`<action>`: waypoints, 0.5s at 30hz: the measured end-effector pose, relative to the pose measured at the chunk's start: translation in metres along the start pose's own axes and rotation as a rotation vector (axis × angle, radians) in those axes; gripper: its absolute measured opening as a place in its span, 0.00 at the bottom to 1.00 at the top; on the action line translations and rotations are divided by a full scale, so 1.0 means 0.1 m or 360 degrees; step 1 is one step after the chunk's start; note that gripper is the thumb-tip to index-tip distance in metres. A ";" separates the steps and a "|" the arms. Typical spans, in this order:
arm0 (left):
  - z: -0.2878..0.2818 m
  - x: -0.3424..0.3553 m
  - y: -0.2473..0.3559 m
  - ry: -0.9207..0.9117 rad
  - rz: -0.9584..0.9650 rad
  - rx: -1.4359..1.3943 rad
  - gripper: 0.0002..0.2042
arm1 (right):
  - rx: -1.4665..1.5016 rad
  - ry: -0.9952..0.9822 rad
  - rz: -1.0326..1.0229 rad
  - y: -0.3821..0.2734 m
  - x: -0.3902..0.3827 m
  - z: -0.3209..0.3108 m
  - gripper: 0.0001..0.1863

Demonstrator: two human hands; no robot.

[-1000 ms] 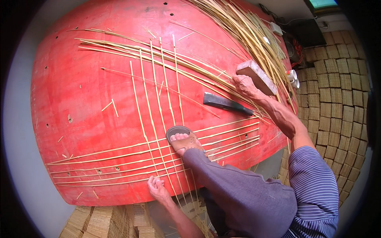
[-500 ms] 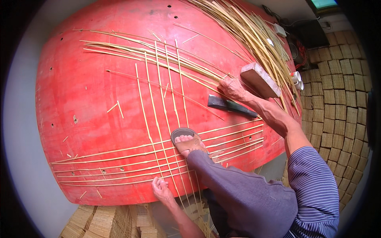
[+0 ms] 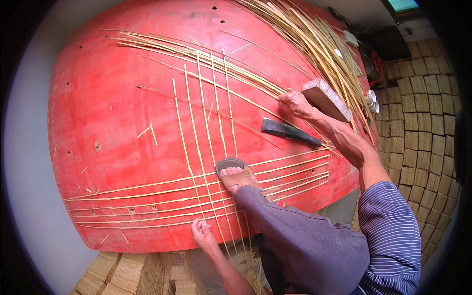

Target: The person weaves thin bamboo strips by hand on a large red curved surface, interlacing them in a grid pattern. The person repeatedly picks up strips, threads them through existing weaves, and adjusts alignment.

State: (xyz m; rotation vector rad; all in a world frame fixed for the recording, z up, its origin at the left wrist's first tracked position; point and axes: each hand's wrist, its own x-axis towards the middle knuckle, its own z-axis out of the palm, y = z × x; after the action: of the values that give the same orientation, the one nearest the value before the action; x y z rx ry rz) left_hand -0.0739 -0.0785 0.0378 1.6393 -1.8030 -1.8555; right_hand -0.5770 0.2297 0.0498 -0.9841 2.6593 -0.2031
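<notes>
Thin bamboo strips [image 3: 206, 115] lie lengthwise across several crosswise bamboo strips [image 3: 137, 191] on a red board. My right hand [image 3: 295, 104] is closed around the right end of a loose bundle of bamboo strips [image 3: 196, 54]; one strip slants away below the bundle. At the board's near edge, my left hand [image 3: 204, 235] has curled fingers at the lower end of the leftmost lengthwise strip and seems to pinch it. My sandalled foot [image 3: 235, 176] presses on the crossing strips. A dark-bladed cleaver [image 3: 290, 132] lies just below my right hand.
A brick-like block [image 3: 327, 100] rests beside my right wrist. Beyond it is a large pile of bamboo strips [image 3: 314, 44]. White cups [image 3: 371, 101] stand off the board's right edge. Stacked woven bundles [image 3: 418, 137] fill the right side; more woven stacks [image 3: 128, 273] stand below the board.
My right hand has shifted slightly right, and the far end of the bundle has swung away from me. One strip now lies apart from the bundle. My left hand and foot stay in place.
</notes>
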 end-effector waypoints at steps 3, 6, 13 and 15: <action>-0.03 -0.01 0.06 0.0025 0.0010 0.0051 0.17 | 0.0465 -0.0309 -0.0144 -0.08 -0.02 -0.08 0.08; -0.01 0.00 0.09 0.0023 0.0004 0.0069 0.17 | 0.0478 -0.0134 0.0048 -0.09 0.02 -0.06 0.08; -0.02 0.04 0.00 0.0017 0.0017 0.0049 0.17 | 0.0105 -0.0055 -0.0025 -0.37 -0.01 -0.07 0.10; 0.02 0.04 -0.03 0.0002 0.0020 0.0026 0.17 | -0.0100 0.0159 0.0075 -0.41 -0.04 -0.01 0.08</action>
State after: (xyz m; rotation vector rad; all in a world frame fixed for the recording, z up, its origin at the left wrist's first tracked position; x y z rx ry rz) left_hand -0.0749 -0.0789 0.0331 1.6304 -1.8284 -1.8387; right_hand -0.5490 0.2015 0.0616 -0.9525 2.7922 -0.1633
